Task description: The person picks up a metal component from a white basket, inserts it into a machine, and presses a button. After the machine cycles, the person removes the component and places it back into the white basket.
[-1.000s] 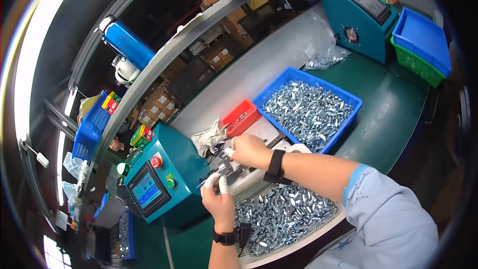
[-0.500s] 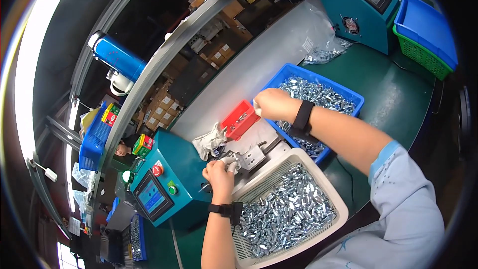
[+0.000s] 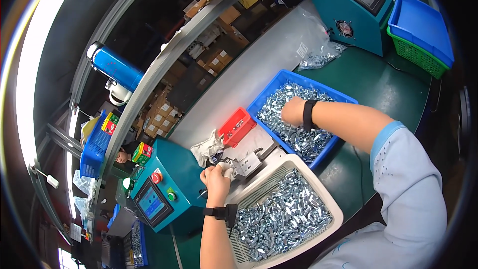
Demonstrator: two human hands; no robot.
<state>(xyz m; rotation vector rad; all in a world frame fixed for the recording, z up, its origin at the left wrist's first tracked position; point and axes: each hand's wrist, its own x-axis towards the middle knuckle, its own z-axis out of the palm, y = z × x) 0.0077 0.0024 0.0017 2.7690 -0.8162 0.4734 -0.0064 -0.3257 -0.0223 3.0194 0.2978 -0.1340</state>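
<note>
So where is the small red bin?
In the head view, the red bin sits near centre, right of the white cloth, left of the parts-filled blue bin.

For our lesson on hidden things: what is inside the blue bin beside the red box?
Small metal parts lie heaped in the blue bin, the right hand over them. The bin's floor and anything beneath the hand are covered.

Metal parts — in bin and basket
</note>
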